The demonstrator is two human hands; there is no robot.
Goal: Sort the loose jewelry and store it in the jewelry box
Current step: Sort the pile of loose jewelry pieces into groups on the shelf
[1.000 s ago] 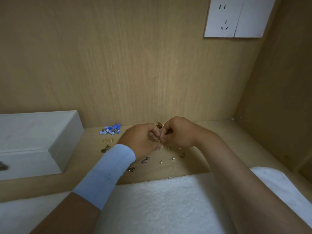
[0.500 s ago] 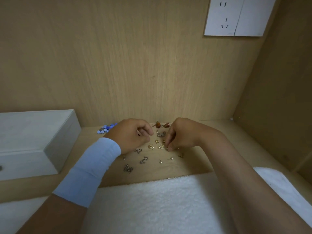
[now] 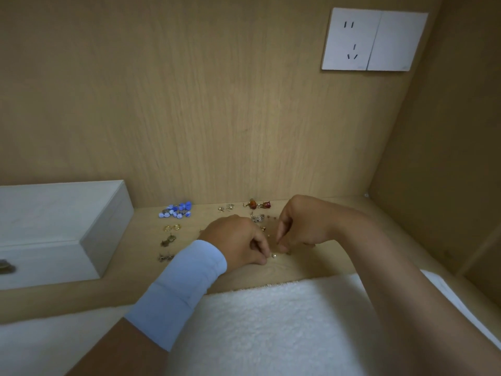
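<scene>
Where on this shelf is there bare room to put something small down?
The shelf is bare between the jewelry box and the gold hoops, and beyond the right hand toward the side wall. It is crowded from the blue beads across to the red earrings, and around the left hand.

Pretty plain nook, really: the back is closed off by a light wood-grain panel (image 3: 189, 104), and a matching side panel (image 3: 447, 118) is set at the right, so a corner is formed. A white wall socket (image 3: 352, 39) is mounted high on the back panel, with a blank white plate (image 3: 397, 40) fitted right beside it, touching. The ledge (image 3: 339, 256) below is made of the same wood. Its near edge is covered by a fluffy white towel (image 3: 271, 321). Everything is lit softly and a bit dimly.
</scene>
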